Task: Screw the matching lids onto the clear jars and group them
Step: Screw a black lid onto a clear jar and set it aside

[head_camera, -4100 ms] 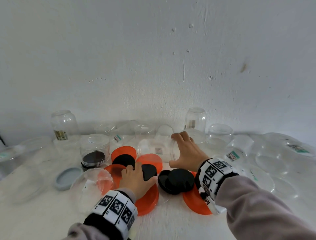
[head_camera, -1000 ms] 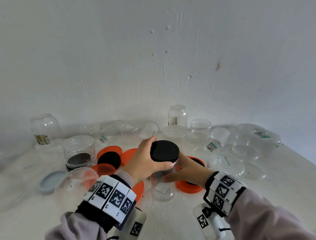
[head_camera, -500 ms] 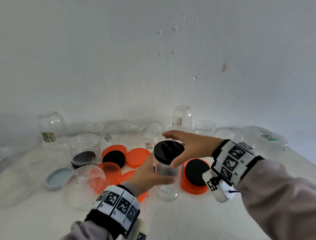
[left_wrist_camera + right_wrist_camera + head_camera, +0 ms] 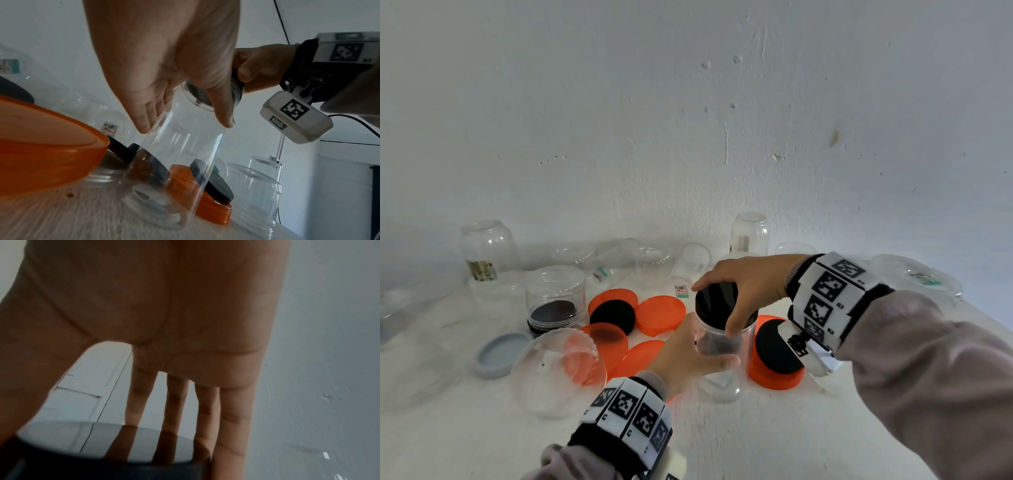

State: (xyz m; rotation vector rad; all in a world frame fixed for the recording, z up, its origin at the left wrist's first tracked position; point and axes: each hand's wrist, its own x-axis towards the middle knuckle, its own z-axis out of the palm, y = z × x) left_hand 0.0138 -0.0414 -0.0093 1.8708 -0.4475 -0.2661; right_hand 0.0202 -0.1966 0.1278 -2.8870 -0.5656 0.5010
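- The clear jar (image 4: 722,346) stands upright on the white table (image 4: 756,442), crowded on both sides: loose orange lids (image 4: 661,313) to its left, and just right of it an orange lid carrying a black lid (image 4: 774,349)
- A domed clear container (image 4: 558,371) lies near the left forearm; more clear jars (image 4: 556,294) stand along the wall (image 4: 688,120) behind
- Open tabletop lies only at the near edge, in front of the jar
- The left hand (image 4: 688,356) wraps the jar's body, thumb across the front
- The right hand (image 4: 750,291) reaches over from the right, thumb and fingers clamped on the rim of the jar's black cap (image 4: 717,301)
- Half a second ago the right hand's fingers were spread flat above the cap; now they curl down round it
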